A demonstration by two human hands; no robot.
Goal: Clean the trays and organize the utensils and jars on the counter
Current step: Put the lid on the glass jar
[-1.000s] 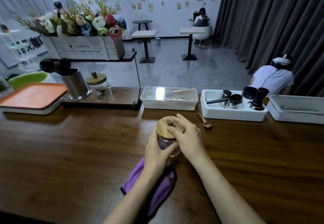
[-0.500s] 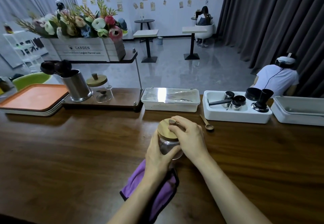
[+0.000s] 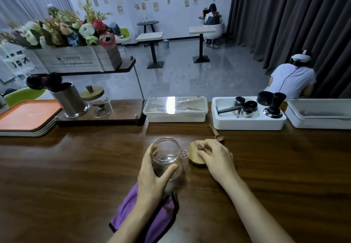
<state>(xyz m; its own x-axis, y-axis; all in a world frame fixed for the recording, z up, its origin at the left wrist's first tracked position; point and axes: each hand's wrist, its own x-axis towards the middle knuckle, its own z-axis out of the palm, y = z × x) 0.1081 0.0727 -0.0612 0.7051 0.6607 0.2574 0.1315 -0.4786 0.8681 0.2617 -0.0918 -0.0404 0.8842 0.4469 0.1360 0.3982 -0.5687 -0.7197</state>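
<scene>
Our left hand (image 3: 152, 180) is curled round the jar (image 3: 167, 153), thumb across its front and fingers behind the glass. It holds the jar at the middle of the surface (image 3: 57, 176), with a purple cloth (image 3: 131, 210) tucked under the palm and wrist. Our right hand (image 3: 216, 159) pinches the knob of the lid (image 3: 193, 157), which is off the jar and just to its right, low over the wood; we cannot tell whether it touches. A spoon (image 3: 216, 134) lies just beyond the lid. At far left we see stacked trays (image 3: 28, 115), orange on top. Beside them a stand (image 3: 98, 119) carries a metal cup (image 3: 70, 100) and a second jar (image 3: 100, 105), lidded.
</scene>
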